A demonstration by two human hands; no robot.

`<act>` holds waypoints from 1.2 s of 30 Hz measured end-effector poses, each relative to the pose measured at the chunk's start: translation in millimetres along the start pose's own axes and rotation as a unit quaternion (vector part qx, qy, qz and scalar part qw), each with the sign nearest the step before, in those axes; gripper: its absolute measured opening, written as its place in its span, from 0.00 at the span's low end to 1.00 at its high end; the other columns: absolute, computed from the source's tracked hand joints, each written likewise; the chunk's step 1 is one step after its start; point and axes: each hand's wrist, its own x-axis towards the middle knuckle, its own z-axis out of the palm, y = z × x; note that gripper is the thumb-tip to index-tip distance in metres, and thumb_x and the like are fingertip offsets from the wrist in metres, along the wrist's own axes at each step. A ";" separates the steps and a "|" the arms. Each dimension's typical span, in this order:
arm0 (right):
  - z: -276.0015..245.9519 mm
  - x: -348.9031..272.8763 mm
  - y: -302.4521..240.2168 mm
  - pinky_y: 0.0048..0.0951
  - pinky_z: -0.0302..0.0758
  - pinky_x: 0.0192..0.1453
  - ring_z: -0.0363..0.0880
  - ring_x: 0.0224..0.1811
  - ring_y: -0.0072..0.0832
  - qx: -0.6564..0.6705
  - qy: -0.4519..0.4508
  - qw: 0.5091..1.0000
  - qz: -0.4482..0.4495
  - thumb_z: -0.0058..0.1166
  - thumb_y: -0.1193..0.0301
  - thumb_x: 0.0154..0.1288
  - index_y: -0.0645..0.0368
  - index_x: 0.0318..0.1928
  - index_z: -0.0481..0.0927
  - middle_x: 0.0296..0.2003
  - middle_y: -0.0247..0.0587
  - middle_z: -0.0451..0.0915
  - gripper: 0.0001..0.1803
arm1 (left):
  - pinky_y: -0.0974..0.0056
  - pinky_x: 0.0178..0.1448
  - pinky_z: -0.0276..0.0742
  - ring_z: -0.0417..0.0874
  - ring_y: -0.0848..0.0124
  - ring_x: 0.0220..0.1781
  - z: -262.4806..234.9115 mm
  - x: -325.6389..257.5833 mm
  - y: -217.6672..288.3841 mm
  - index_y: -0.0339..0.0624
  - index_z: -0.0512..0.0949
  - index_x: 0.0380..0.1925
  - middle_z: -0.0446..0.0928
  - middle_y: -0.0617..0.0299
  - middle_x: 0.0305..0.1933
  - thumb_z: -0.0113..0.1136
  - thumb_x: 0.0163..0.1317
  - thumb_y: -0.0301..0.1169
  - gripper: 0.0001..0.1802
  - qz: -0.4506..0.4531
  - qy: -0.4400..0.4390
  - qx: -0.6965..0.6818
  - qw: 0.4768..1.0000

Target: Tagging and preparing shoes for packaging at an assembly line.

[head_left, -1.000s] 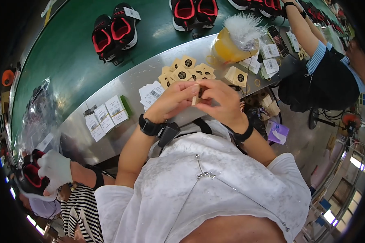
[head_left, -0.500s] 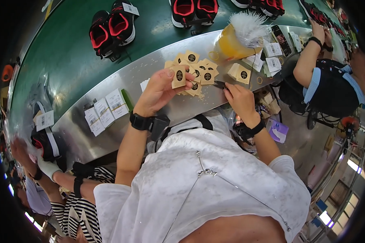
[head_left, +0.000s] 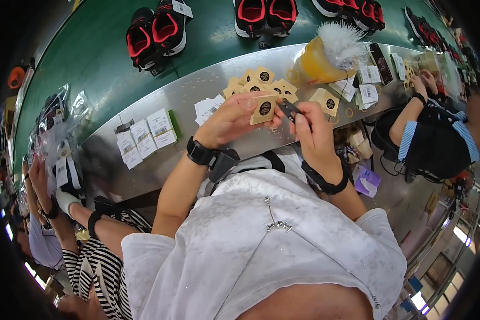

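Observation:
My left hand [head_left: 232,118] pinches a tan card [head_left: 263,109] with a black oval print, held upright above the metal edge of the table. My right hand [head_left: 316,128] grips a small black hand tool [head_left: 287,110], whose front end meets the card's right edge. Its exact kind is hard to make out. Just beyond both hands lies a loose heap of similar tan cards [head_left: 262,74]. To the right of my right hand is a neater stack of tan cards [head_left: 325,101].
White tags [head_left: 209,108] and banded label bundles [head_left: 138,136] lie at left. A yellow tub [head_left: 314,63] with white plastic strands stands at right, near a phone [head_left: 381,63]. Black-and-red shoes [head_left: 158,33] sit on the green belt [head_left: 208,45]. Co-workers sit on both sides.
My right hand has lifted the black tool from the tabletop up to the card. My left hand has moved right and slightly nearer with the card. The whole view has shifted somewhat.

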 end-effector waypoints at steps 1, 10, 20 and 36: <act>0.2 4.8 -5.9 0.23 0.71 0.26 0.76 0.22 0.23 0.001 -0.001 1.000 0.000 0.47 0.75 0.64 0.64 0.44 0.72 0.24 0.43 0.78 0.09 | 0.59 0.56 0.70 0.77 0.62 0.49 0.6 0.2 -0.6 0.29 0.64 0.57 0.74 0.50 0.49 0.52 0.64 0.41 0.29 0.007 -0.007 -0.007 1.000; -3.1 17.0 -16.4 0.27 0.69 0.21 0.75 0.17 0.31 -0.129 0.024 0.986 -0.098 0.56 0.71 0.58 0.59 0.35 0.78 0.20 0.41 0.77 0.07 | 0.59 0.57 0.70 0.76 0.61 0.50 -0.2 0.6 -2.7 0.28 0.62 0.59 0.73 0.49 0.50 0.51 0.65 0.36 0.27 0.003 -0.014 -0.020 1.000; -7.3 17.3 -18.3 0.28 0.68 0.21 0.75 0.17 0.32 -0.155 0.002 0.984 -0.085 0.56 0.70 0.58 0.58 0.36 0.79 0.19 0.41 0.76 0.07 | 0.60 0.58 0.69 0.77 0.63 0.50 2.0 2.4 -2.8 0.27 0.62 0.59 0.74 0.50 0.50 0.50 0.65 0.35 0.27 -0.006 -0.014 -0.010 1.000; -5.5 10.1 -16.3 0.33 0.69 0.20 0.76 0.18 0.37 -0.269 0.018 0.958 -0.102 0.56 0.72 0.55 0.57 0.34 0.77 0.19 0.40 0.77 0.06 | 0.72 0.50 0.70 0.72 0.81 0.43 29.5 2.3 -7.7 0.36 0.71 0.54 0.74 0.65 0.44 0.56 0.62 0.34 0.21 -0.022 0.101 0.258 0.961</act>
